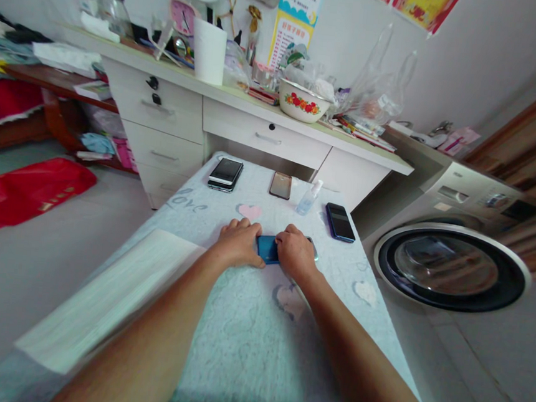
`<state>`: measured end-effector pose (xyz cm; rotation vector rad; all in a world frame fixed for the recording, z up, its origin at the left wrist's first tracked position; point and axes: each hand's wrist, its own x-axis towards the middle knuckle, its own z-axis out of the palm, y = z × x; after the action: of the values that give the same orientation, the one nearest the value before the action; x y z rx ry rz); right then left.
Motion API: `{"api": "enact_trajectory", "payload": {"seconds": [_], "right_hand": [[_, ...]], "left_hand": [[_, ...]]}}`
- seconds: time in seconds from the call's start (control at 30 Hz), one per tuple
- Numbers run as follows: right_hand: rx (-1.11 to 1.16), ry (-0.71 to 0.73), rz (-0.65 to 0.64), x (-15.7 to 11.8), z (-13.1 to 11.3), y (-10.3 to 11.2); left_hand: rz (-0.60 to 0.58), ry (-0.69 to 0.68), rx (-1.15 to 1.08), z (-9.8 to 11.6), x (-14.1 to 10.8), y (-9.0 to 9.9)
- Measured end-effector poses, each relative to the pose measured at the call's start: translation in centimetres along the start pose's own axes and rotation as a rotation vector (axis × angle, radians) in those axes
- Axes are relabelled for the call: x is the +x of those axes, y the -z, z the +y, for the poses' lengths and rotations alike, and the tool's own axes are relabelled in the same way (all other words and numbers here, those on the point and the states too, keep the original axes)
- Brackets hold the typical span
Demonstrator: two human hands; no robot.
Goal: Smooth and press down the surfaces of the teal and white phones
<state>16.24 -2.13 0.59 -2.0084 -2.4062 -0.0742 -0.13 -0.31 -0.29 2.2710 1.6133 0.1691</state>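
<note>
A blue phone lies flat on the cloth-covered table, its glossy back facing up. My left hand grips its left end, thumb at the near edge and fingers on the far side. Curled over the right half is my right hand, its fingers pressed together against the back. Whatever those fingers may hold is hidden. Just beyond stands a small clear spray bottle with bluish liquid. A phone case lies farther back, and a dark phone is to the right. Two stacked phones rest at the back left.
A white folded sheet lies along the table's left side. Behind stands a white desk with a floral enamel basin and a paper roll. A washing machine is at the right, a red bag on the left floor.
</note>
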Motion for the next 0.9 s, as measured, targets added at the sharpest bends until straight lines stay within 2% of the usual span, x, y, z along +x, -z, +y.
{"api": "enact_trajectory", "payload": {"seconds": [0.37,0.6,0.9], "right_hand": [[0.092,0.051,0.087,-0.4,-1.7,-1.3],[0.093,0.032,0.09,-0.5,-0.9,-1.2],[0.069,-0.1,0.088,-0.6,1.1,-1.2]], "left_hand": [[0.019,-0.009,-0.014,-0.2,0.1,-0.2],[0.006,0.0,-0.002,-0.2,0.2,-0.2],[0.002,0.002,0.0,-0.1,0.1,-0.1]]}}
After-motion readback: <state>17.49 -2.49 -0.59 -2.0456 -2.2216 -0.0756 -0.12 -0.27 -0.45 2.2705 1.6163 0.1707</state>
